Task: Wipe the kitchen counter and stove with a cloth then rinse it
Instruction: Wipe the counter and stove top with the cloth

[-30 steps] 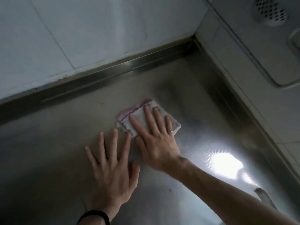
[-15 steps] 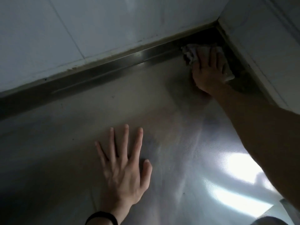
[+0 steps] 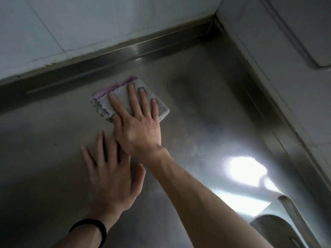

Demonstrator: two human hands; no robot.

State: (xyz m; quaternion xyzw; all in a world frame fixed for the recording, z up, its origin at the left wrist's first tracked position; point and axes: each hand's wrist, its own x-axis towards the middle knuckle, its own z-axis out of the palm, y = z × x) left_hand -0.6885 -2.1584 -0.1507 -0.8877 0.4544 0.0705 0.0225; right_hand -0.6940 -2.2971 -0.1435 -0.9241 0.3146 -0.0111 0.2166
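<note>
The steel surface (image 3: 193, 111) fills most of the view, dim and blurred toward 9 o'clock, so its texture there is hard to read. A white glare (image 3: 249, 169) at 4 o'clock washes out the metal beneath it. A tiled wall (image 3: 80, 24) runs across 12 o'clock, with a metal upstand (image 3: 125, 51) at its foot. A second wall (image 3: 290, 72) closes the corner at 2 o'clock. A pale panel (image 3: 309, 24) on it is cut off by the frame edge; what it belongs to cannot be told. At 5 o'clock a grey curved object (image 3: 279, 228) is cropped by the corner and too dark to identify.

The right forearm comes in from 5 o'clock. The right hand (image 3: 138, 129) lies flat on the cloth (image 3: 122, 94), its fingers (image 3: 133, 97) straight and spread, pressing rather than gripping. The left hand (image 3: 111, 179) rests palm down on the surface at 7 o'clock, fingers (image 3: 100, 145) straight and splayed, holding nothing. The heel of the right hand covers two of the left fingertips.

The cloth sits just left of centre toward 11 o'clock, near the upstand but apart from it. It is a folded pale grey square with scalloped, layered edges and a purple band along its far side. Its near part is hidden under the palm.

A black band (image 3: 93, 228) circles the left wrist. A thin ring (image 3: 156, 116) shows on a right finger.
</note>
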